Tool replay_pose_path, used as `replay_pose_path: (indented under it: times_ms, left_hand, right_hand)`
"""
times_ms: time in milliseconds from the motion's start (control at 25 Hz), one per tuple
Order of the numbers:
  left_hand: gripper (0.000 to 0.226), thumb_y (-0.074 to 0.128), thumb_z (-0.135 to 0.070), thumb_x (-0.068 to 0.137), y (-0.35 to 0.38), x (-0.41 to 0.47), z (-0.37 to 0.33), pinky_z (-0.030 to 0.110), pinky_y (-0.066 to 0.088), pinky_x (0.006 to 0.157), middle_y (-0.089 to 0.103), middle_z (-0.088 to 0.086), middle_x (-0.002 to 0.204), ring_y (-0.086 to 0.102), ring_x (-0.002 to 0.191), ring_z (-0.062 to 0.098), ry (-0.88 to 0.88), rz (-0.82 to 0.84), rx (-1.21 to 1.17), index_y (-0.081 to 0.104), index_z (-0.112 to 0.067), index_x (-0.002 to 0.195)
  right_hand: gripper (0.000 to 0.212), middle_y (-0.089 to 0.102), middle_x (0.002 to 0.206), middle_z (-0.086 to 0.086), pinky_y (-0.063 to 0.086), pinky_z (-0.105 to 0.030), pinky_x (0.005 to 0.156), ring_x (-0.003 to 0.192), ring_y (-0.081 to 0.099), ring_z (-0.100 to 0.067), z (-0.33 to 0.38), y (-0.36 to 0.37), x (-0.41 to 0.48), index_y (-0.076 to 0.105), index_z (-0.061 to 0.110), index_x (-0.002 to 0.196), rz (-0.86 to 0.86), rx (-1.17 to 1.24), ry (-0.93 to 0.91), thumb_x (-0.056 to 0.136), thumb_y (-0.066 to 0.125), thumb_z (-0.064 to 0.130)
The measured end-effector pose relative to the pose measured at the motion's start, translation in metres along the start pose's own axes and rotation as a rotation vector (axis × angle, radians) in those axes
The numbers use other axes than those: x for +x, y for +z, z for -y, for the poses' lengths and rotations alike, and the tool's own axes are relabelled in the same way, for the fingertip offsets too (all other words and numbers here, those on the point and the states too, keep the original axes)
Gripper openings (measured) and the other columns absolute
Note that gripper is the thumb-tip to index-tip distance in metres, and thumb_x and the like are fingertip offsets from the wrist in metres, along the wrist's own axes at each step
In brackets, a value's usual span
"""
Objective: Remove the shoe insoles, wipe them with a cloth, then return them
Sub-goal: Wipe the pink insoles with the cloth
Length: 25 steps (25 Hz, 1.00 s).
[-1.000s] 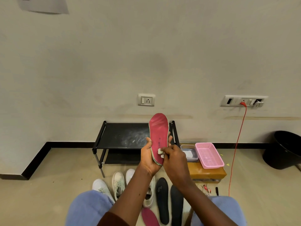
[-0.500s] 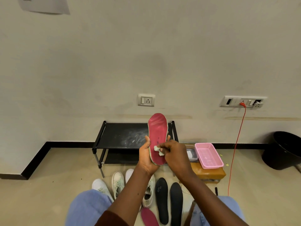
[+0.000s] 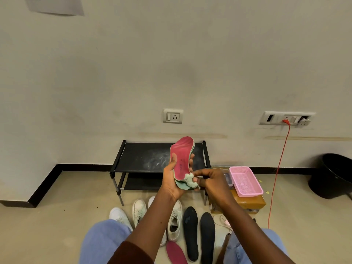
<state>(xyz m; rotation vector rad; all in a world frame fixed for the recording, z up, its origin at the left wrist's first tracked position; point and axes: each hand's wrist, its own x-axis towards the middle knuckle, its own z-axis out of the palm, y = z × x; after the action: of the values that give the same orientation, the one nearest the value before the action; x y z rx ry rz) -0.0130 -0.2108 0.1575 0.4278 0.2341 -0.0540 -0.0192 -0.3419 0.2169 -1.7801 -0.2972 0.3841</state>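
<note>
The left hand (image 3: 171, 184) was curled round the lower half of the red insole (image 3: 181, 159), thumb on the front and fingers behind, holding it toe-end up. Right at the heel was a small pale cloth (image 3: 190, 180), pinched in the right hand (image 3: 215, 182) and pressed against the insole. Down on the floor: white shoes (image 3: 140, 209), another red insole (image 3: 175, 252), two black insoles (image 3: 190, 231).

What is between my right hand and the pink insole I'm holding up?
A small pale cloth, pinched by the right hand against the heel end of the pink insole, which the left hand holds. The head view shows it.
</note>
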Motion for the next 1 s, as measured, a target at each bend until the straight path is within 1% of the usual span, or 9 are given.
replay_pose_path:
  times_ms: [120,240,320,400,480,600,720,880,1000]
  left_hand:
    - [0.052,0.068,-0.026,0.077,0.006,-0.001,0.002,0.031,0.054,0.055,0.062,0.007,0.077,0.06,0.063,0.018,0.125,-0.121,0.213,0.05,-0.004,0.12]
    - [0.065,0.073,-0.021,0.067,0.015,-0.005,0.007,0.025,0.051,0.054,0.064,0.007,0.079,0.06,0.063,0.014,0.243,-0.183,0.362,0.048,-0.002,0.124]
    - [0.068,0.076,-0.022,0.063,0.019,-0.007,0.011,0.026,0.05,0.058,0.066,0.009,0.091,0.062,0.073,0.016,0.282,-0.188,0.465,0.048,-0.01,0.124]
    - [0.069,0.079,-0.019,0.06,0.021,-0.009,0.014,0.026,0.051,0.061,0.065,0.011,0.097,0.062,0.081,0.018,0.298,-0.181,0.544,0.049,-0.014,0.122]
    - [0.068,0.08,-0.012,0.058,0.021,-0.009,0.014,0.026,0.052,0.063,0.066,0.012,0.097,0.064,0.083,0.02,0.294,-0.168,0.548,0.051,-0.011,0.119]
    - [0.064,0.078,0.002,0.063,0.018,-0.009,0.01,0.027,0.054,0.065,0.065,0.016,0.101,0.065,0.086,0.024,0.27,-0.163,0.537,0.051,-0.006,0.122]
    - [0.047,0.069,0.004,0.075,0.015,-0.01,0.009,0.027,0.053,0.059,0.067,0.015,0.096,0.066,0.077,0.021,0.26,-0.228,0.512,0.054,-0.006,0.119]
    - [0.034,0.066,-0.001,0.081,0.016,-0.009,0.008,0.028,0.052,0.058,0.067,0.015,0.093,0.066,0.075,0.022,0.263,-0.267,0.452,0.057,-0.009,0.112]
    - [0.033,0.066,-0.003,0.081,0.016,-0.008,0.006,0.03,0.052,0.062,0.068,0.014,0.093,0.065,0.079,0.024,0.256,-0.257,0.478,0.057,-0.009,0.113]
  right_hand:
    - [0.017,0.068,0.075,-0.01,0.041,-0.01,0.041,0.048,0.059,0.001,0.001,-0.003,0.004,0.069,0.007,0.085,-0.149,0.136,0.04,0.084,0.058,-0.006]
    - [0.012,0.07,0.081,-0.007,0.048,-0.012,0.053,0.066,0.066,-0.008,-0.003,-0.002,0.011,0.069,0.009,0.088,-0.344,0.116,0.006,0.082,0.064,0.001]
    - [0.01,0.069,0.08,0.0,0.049,-0.013,0.06,0.074,0.065,-0.008,-0.004,0.0,0.014,0.069,0.014,0.087,-0.41,0.065,-0.025,0.081,0.067,0.007]
    - [0.011,0.068,0.078,0.004,0.049,-0.015,0.063,0.075,0.064,-0.006,-0.003,0.003,0.016,0.068,0.02,0.082,-0.421,0.056,-0.037,0.081,0.068,0.009]
    - [0.017,0.068,0.077,0.002,0.05,-0.018,0.062,0.072,0.064,-0.009,-0.004,0.003,0.018,0.066,0.023,0.076,-0.418,0.071,-0.005,0.082,0.065,0.008]
    - [0.017,0.067,0.075,-0.009,0.048,-0.021,0.049,0.059,0.058,-0.017,-0.005,-0.006,0.023,0.066,0.014,0.073,-0.384,0.255,0.104,0.084,0.061,0.002]
    - [0.018,0.064,0.073,-0.011,0.046,-0.019,0.042,0.056,0.054,-0.018,-0.005,-0.01,0.027,0.064,0.01,0.072,-0.386,0.362,0.163,0.085,0.059,-0.001]
    - [0.02,0.066,0.081,-0.012,0.047,-0.025,0.053,0.069,0.059,-0.019,-0.007,-0.009,0.027,0.064,0.012,0.072,-0.42,0.336,0.147,0.086,0.057,0.0]
    - [0.014,0.065,0.085,-0.011,0.047,-0.025,0.06,0.076,0.06,-0.019,-0.002,-0.014,0.026,0.064,0.007,0.083,-0.328,0.408,0.162,0.089,0.052,0.004]
